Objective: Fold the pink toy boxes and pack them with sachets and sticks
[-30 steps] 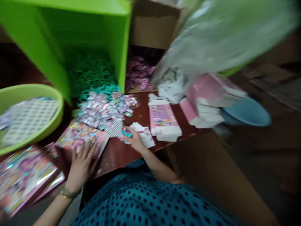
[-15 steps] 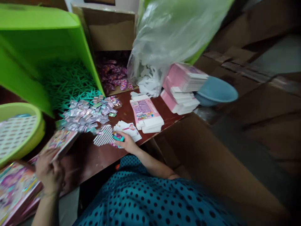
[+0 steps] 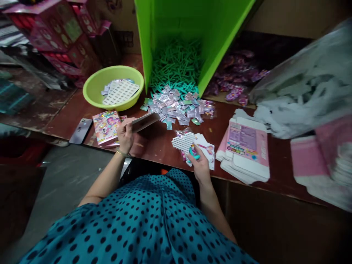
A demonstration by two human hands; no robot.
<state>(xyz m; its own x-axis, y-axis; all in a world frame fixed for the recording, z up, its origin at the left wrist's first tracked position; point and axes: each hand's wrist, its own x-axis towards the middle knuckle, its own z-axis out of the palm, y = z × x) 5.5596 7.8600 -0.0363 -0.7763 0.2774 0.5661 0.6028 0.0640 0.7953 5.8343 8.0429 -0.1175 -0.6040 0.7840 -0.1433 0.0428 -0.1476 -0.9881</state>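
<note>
Brown worktable, cluttered. My left hand pinched flat box by its end, above table. My right hand closed on small teal piece beside white grid sheet. Box probably light, stiff card; best gripped by edges.

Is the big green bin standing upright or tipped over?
Tipped on its side: the green bin has its open mouth facing the table, and teal sticks spill out.
</note>
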